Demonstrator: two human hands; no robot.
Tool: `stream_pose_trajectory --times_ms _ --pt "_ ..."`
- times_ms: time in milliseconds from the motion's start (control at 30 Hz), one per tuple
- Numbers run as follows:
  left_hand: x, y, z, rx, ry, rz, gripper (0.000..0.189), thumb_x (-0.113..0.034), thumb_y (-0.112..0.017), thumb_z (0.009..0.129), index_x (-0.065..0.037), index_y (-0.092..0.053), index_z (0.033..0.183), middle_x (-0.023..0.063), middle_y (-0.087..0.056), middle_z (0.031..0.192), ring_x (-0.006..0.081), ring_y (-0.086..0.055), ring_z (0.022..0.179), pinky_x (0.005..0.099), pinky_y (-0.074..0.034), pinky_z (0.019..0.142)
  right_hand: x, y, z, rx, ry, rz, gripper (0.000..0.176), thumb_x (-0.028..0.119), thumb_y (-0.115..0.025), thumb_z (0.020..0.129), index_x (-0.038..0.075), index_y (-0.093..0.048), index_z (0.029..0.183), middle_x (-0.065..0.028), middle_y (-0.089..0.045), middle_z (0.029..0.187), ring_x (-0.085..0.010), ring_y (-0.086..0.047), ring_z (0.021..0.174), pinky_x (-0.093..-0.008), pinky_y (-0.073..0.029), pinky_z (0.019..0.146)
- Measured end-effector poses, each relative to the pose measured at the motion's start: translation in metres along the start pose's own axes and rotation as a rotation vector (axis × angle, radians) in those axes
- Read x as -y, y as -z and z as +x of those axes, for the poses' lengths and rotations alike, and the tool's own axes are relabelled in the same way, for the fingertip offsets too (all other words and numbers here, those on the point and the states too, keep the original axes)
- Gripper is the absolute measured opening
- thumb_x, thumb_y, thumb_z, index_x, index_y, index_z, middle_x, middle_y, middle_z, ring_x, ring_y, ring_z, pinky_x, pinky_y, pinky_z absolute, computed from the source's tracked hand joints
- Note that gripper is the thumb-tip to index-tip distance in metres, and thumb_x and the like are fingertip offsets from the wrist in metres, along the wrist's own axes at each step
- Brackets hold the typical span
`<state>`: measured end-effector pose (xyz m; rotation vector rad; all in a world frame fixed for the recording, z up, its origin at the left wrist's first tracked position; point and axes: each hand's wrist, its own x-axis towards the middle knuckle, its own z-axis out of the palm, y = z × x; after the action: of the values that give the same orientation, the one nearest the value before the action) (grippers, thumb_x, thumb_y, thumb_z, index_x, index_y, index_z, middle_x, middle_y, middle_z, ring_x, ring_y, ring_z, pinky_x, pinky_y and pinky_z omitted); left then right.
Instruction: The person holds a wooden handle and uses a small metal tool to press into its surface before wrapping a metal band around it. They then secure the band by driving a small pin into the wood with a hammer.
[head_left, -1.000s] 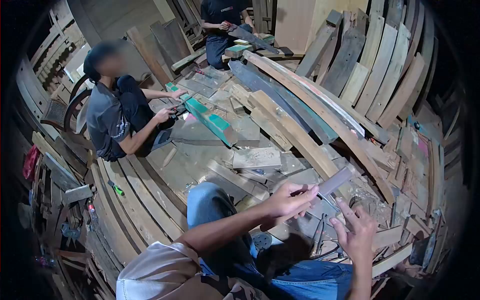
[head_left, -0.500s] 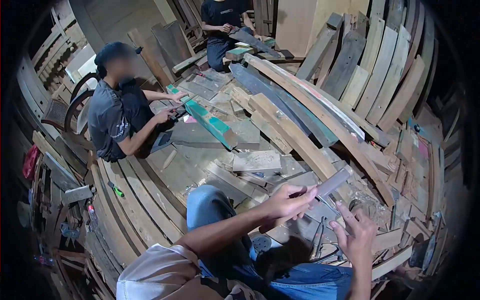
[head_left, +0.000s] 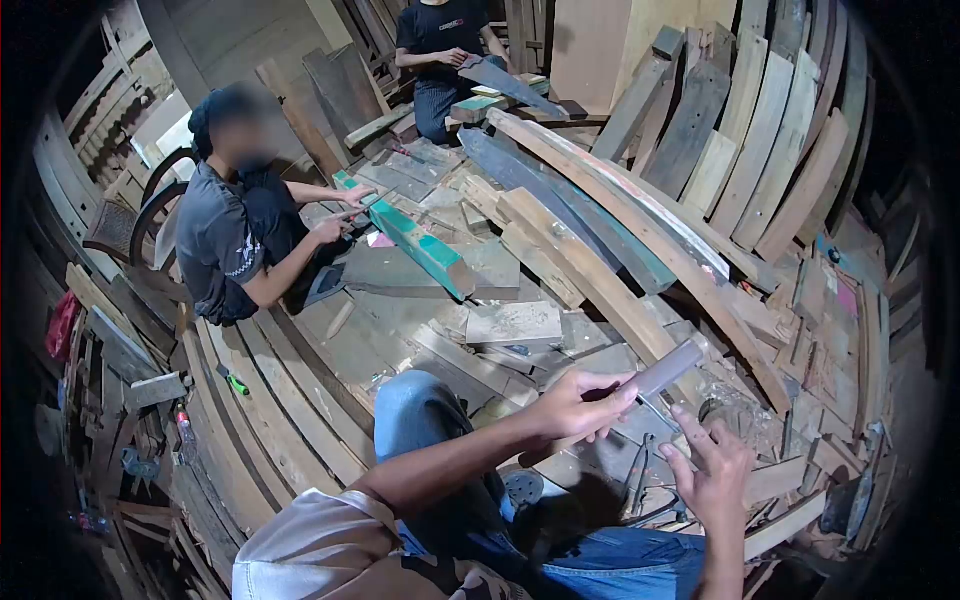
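My left hand (head_left: 585,405) is closed on one end of a flat, grey-mauve bar (head_left: 668,368) with straight edges, its far end pointing up and right. From beneath the bar, near my fingertips, a thin shiny metal strip (head_left: 655,408) runs down toward my right hand. My right hand (head_left: 718,458) is raised just right of it, fingers stretched and apart, fingertips close to the strip's lower end. Below both hands, dark-handled pliers (head_left: 638,470) lie on the floor among wood scraps.
A person (head_left: 235,200) at left works on a green-painted beam (head_left: 420,245); another (head_left: 445,60) at the back holds a handsaw (head_left: 510,85). Long timber beams (head_left: 590,275) slant across the middle. Planks (head_left: 770,130) lean at right, and boards (head_left: 285,385) lie at left.
My hands and the bar stay almost in place, with only a slight shift of the bar. The person at left has moved a hand slightly along the green beam.
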<state>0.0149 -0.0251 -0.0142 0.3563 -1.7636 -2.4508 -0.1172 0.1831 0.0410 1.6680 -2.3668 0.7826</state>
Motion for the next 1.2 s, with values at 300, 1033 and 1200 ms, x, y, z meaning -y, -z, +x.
stream_pose_trajectory --times_ms 300,1033,1200 --pt "-0.004 0.003 -0.001 0.032 0.038 0.052 0.047 -0.023 -0.057 0.103 -0.005 -0.048 0.145 0.0047 -0.064 0.092 0.0097 -0.056 0.072 0.0267 -0.048 0.064 0.0 0.0 0.001 -0.001 0.006 0.009 0.049 0.027 -0.083 0.074 0.02 -0.073 0.121 -0.0083 -0.054 0.067 -0.025 -0.054 0.052 -0.0379 -0.043 0.05" --pt "0.002 0.004 0.0 -0.002 -0.038 0.019 0.05 -0.023 -0.061 0.101 -0.004 -0.048 0.145 0.0017 -0.064 0.088 0.0052 -0.054 0.062 0.0224 -0.046 0.054 0.001 -0.002 0.0 0.019 -0.003 -0.002 0.046 0.027 -0.083 0.074 0.019 -0.074 0.119 -0.009 -0.057 0.068 -0.0255 -0.055 0.05 -0.0388 -0.042 0.047" --pt "-0.009 0.003 -0.005 0.007 0.039 0.021 0.05 -0.016 -0.061 0.1 -0.002 -0.046 0.146 0.0055 -0.064 0.093 0.0092 -0.056 0.071 0.0265 -0.048 0.062 0.002 -0.002 -0.001 0.021 -0.018 0.007 0.047 0.026 -0.084 0.073 0.02 -0.073 0.119 -0.0085 -0.056 0.067 -0.0254 -0.055 0.05 -0.0391 -0.042 0.048"
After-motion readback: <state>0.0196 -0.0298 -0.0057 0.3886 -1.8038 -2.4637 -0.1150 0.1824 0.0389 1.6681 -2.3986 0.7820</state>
